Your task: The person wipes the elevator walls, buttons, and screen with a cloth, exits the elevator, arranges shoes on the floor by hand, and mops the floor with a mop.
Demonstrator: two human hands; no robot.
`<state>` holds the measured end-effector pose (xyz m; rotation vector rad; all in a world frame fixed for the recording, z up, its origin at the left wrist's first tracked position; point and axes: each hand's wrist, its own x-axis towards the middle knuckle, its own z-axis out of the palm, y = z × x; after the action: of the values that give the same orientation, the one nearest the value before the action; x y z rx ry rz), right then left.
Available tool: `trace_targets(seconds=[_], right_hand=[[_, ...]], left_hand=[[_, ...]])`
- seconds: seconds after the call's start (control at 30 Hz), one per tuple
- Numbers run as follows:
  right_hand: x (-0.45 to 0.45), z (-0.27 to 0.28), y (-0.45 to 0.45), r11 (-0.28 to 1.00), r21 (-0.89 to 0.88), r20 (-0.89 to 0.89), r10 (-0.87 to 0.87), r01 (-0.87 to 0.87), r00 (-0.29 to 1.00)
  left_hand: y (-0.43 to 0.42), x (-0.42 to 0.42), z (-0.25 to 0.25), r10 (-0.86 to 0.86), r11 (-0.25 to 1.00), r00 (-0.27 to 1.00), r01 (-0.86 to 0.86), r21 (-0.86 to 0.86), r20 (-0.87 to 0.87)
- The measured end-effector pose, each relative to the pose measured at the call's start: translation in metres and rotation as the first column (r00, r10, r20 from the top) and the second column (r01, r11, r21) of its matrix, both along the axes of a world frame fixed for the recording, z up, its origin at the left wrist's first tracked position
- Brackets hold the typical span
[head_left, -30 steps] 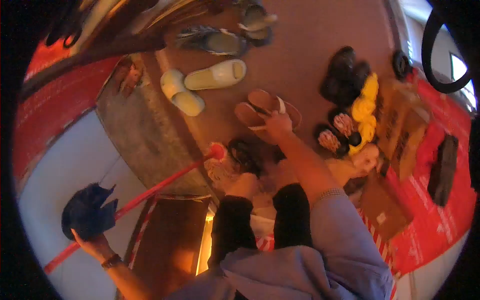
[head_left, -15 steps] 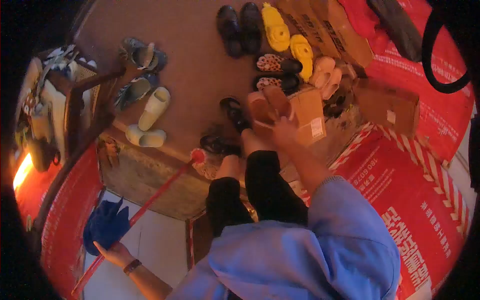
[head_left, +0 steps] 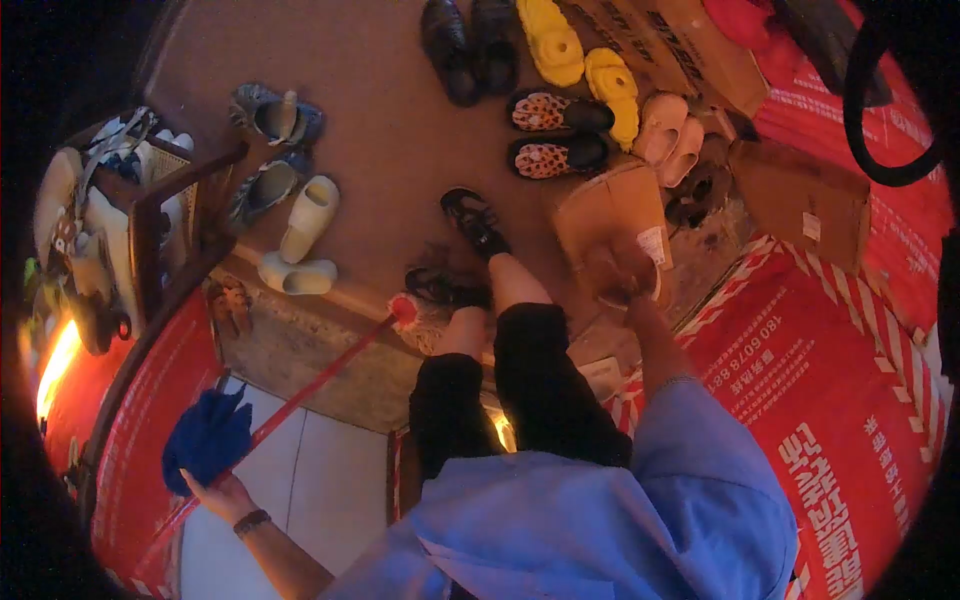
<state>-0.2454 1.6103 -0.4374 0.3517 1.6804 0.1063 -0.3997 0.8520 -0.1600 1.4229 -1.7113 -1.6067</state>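
At the lower left my left hand (head_left: pixel 218 496) is closed round a dark blue cloth (head_left: pixel 208 440) and the red pole (head_left: pixel 330 372) of a mop. The mop's pale head (head_left: pixel 425 325) rests by my left foot. My right hand (head_left: pixel 640 300) is over the front of an open cardboard box (head_left: pixel 605 215), closed on the brown sandals (head_left: pixel 615 270), which are blurred. Beyond the box lie black shoes with spotted tops (head_left: pixel 556 156). Pink slippers (head_left: pixel 672 140) are to its right.
Yellow slippers (head_left: pixel 552 42) and black shoes (head_left: pixel 470 50) stand at the top. Pale green slippers (head_left: pixel 308 218) lie left, near a wooden rack (head_left: pixel 150 240) of shoes. A second box (head_left: pixel 800 205) sits right. The platform edge (head_left: pixel 320 310) drops to white tiles (head_left: pixel 300 450).
My right hand has carried the brown sandals from the floor rightward to the cardboard box, then down toward its front. The view has turned. My left hand still holds the cloth and pole.
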Motion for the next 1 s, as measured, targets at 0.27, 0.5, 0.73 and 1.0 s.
trace_targets(seconds=[0.27, 0.5, 0.73, 1.0], right_hand=[[0.034, -0.02, -0.015, 0.996, -0.077, -0.049, -0.048, 0.045, 0.998], [-0.117, 0.041, -0.124, 0.919, -0.392, -0.237, -0.155, 0.052, 0.959], [-0.311, 0.243, -0.317, 0.464, -0.838, -0.49, -0.406, -0.288, 0.772], [-0.358, 0.483, -0.428, -0.26, -0.958, 0.214, -0.35, 0.125, 0.912]], left_hand=[[-0.005, -0.006, -0.002, -0.011, 1.0, 1.0, 0.01, 0.027, 0.026], [0.003, -0.006, 0.0, 0.019, 0.999, 0.998, -0.016, 0.051, -0.058], [0.12, -0.047, 0.008, -0.101, 0.99, 0.995, 0.1, 0.099, 0.005], [0.232, -0.057, -0.026, -0.588, 0.803, 0.809, 0.587, -0.1, 0.03]])
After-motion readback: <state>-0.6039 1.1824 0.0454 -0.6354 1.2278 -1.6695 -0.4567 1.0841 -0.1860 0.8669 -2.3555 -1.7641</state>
